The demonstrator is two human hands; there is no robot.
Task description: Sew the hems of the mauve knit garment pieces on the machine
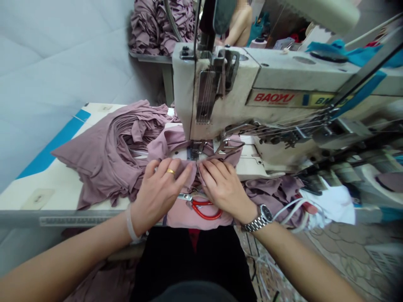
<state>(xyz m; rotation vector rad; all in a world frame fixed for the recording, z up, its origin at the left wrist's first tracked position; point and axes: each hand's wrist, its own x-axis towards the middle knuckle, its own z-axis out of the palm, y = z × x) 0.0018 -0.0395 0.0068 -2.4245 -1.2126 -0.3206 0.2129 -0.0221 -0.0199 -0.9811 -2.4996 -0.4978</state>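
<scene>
A mauve knit garment (185, 218) lies under both hands and runs up to the presser foot (195, 149) of a white BAOYU industrial sewing machine (277, 98). My left hand (160, 193), with a gold ring, rests flat on the cloth just left of the needle area. My right hand (223, 186), a steel wristwatch on its wrist, lies flat on the cloth to the right, its fingertips close to my left hand's. Neither hand visibly grips. Red-handled scissors (204, 209) lie on the cloth just below my hands.
A large heap of mauve fabric (116, 155) covers the white sewing table (37, 197) to the left. More mauve cloth (160, 27) is stacked on a rear shelf. White cords and white fabric (327, 205) hang at the right. A co-worker's arm (241, 29) shows behind the machine.
</scene>
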